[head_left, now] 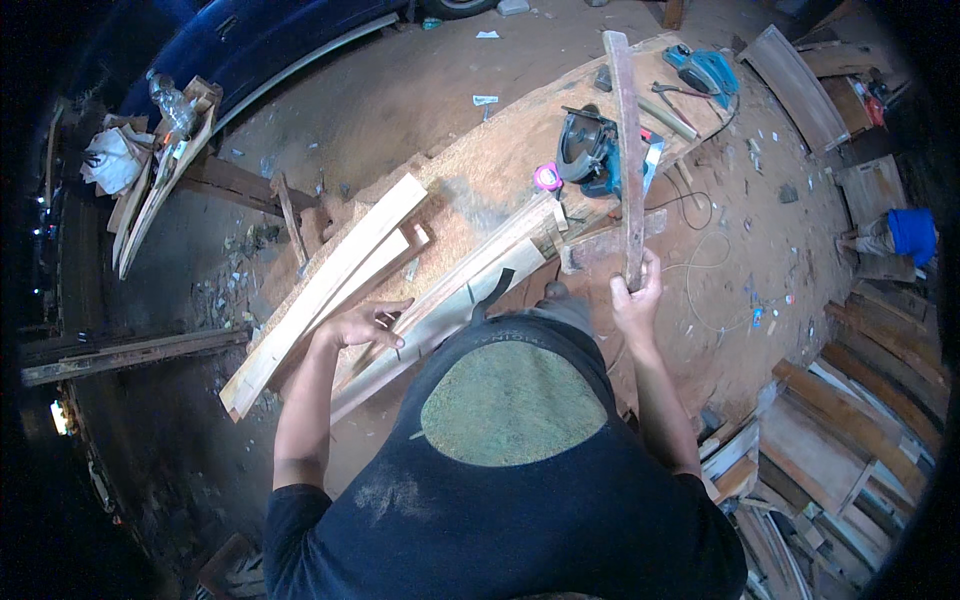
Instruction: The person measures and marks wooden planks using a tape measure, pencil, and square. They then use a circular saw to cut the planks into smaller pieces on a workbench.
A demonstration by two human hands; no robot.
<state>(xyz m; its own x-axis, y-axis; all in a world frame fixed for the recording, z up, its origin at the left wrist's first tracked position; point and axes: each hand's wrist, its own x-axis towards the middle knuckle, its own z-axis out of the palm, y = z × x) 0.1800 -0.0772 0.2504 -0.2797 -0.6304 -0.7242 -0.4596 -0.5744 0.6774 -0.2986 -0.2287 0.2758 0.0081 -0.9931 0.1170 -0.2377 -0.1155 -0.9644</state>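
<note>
My right hand [638, 296] is closed round the lower end of a long, narrow strip of wood [625, 140]. The strip stretches away from me across the workbench, passing over a teal and black circular saw [592, 150]. At the left, my left hand [368, 325] has its thumb and fingers apart and holds nothing. It is between a stack of pale planks [335, 270] and a long board with dark marks [450, 305]; whether it touches either, I cannot tell. A black strap-like piece [497, 290] lies across that board near my body.
The workbench [490, 140] is covered in sawdust. A pink tape measure [547, 177], a blue power planer [705, 72] and a cable lie about it. Wood offcuts [830, 450] are piled at the lower right, near a blue bucket [912, 236]. A blue car [270, 50] stands at the far left.
</note>
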